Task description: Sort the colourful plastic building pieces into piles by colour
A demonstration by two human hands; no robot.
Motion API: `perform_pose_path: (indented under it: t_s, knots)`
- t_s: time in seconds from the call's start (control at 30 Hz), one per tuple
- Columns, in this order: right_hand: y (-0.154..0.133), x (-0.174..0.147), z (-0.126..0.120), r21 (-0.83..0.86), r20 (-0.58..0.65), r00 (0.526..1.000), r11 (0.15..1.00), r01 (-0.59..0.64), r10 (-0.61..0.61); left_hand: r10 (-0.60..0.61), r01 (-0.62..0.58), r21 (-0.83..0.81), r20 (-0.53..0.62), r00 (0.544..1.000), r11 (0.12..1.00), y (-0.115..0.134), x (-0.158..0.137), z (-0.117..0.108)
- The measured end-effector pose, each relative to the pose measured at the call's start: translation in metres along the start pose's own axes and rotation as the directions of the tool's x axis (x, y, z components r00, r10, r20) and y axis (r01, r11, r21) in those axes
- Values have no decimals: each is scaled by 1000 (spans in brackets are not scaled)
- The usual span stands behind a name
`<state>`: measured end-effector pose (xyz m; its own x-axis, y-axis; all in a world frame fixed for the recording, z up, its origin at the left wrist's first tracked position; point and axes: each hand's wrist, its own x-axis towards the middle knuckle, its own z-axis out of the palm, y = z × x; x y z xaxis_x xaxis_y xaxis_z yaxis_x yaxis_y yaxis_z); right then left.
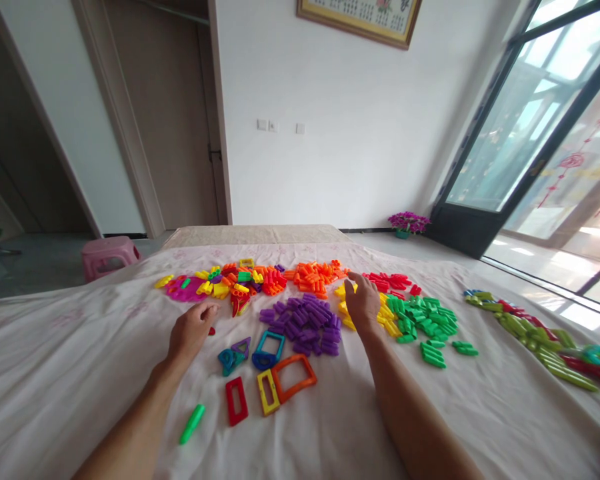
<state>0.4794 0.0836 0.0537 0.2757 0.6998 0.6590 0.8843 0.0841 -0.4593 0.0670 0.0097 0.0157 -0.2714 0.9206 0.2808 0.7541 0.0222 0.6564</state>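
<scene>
My left hand [193, 328] hovers over the cloth at the left with its fingers curled in; anything inside them is hidden. Close by lie a small red piece [211, 331] and a mixed pile of coloured pieces [240, 280] partly on a magenta sheet [183, 291]. My right hand [364, 301] reaches over the yellow plastic tubes [390, 323], thumb and forefinger a little apart, nothing visible between them. Around it are piles of purple tubes [307, 323], orange tubes [315, 275], red tubes [387, 281] and green tubes [425, 317].
Nearer me lie an orange frame [309, 385], a yellow frame [274, 407], a red frame [244, 413], blue frames [265, 361] and a lone green tube [192, 425]. More pieces [540, 340] sit at the right on the cloth [350, 427]. A pink stool [111, 257] stands beyond.
</scene>
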Motion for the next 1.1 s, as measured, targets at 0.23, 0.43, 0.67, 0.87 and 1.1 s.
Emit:
perform_pose_path:
  t_s: [0.23,0.43,0.67,0.87,1.1]
  knots:
    - [-32,-23,17,253,112,957,939,231,-266,79,-78,-15,225,971,997,-20,7,2]
    - [-63,-44,14,428,243,884,862,272,-399,195,-199,-9,247,949,980,-19,5,4]
    - [-84,-62,6,448,358,752,808,382,-553,161,-187,106,218,963,977,-1,-6,3]
    - [-100,-71,-5,502,367,654,733,460,-662,87,-127,156,241,967,980,7,-10,2]
    - [-111,-83,-10,539,371,539,648,539,-757,64,-110,176,250,966,978,7,-9,1]
